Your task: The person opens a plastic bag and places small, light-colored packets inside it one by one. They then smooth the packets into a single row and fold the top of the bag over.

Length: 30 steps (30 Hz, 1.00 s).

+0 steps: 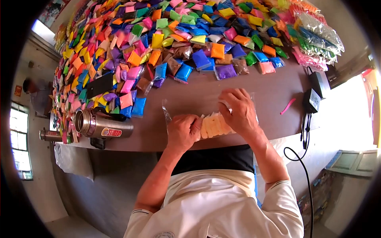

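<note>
A clear plastic bag holding a row of pale orange packets (213,126) lies at the front edge of the brown table, between my two hands. My left hand (183,131) is closed on the bag's left end, thumb against the packets. Over the right end is my right hand (237,109), its fingers curled and pressed on the plastic. The bag's clear film sticks out beyond both hands. What lies under my right fingers is hidden.
Many colourful small packets (217,50) are heaped across the back and left of the table (274,89). A steel flask (104,123) lies at left, near a black phone (100,85). Black boxes with cables (311,100) and a pink strip (287,106) are at right. A person (37,93) is far left.
</note>
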Each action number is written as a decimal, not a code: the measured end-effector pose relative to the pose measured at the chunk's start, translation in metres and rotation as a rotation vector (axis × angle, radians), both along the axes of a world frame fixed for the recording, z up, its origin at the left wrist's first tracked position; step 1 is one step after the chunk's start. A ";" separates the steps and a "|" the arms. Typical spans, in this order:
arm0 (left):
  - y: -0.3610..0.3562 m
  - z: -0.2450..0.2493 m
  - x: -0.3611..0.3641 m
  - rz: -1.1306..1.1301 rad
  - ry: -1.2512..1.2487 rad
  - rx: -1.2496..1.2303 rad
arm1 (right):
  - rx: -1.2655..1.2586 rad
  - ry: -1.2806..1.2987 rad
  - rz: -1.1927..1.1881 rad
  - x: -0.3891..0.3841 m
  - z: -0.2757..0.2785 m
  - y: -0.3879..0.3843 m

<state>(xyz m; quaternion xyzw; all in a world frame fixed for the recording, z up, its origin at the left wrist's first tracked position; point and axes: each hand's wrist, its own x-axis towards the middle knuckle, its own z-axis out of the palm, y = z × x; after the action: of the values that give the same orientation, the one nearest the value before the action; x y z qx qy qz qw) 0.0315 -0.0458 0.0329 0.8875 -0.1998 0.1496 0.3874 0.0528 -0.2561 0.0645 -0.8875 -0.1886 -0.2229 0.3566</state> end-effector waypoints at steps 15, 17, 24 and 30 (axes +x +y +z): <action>0.004 -0.004 -0.002 0.001 0.053 0.046 | -0.359 0.097 0.103 0.052 -0.015 0.034; 0.005 -0.004 -0.002 0.005 0.065 0.046 | -0.327 0.140 0.139 0.052 -0.010 0.033; 0.006 -0.007 -0.003 -0.014 0.038 0.065 | -0.214 0.109 0.256 0.030 0.012 0.027; 0.004 -0.006 -0.003 -0.011 -0.039 0.046 | -0.287 0.148 0.309 0.006 0.025 0.025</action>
<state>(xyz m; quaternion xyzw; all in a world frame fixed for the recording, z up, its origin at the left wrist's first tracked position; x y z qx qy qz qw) 0.0280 -0.0417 0.0264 0.8918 -0.2157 0.1602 0.3639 0.0584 -0.2314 0.0892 -0.9036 -0.3257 -0.0708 0.2692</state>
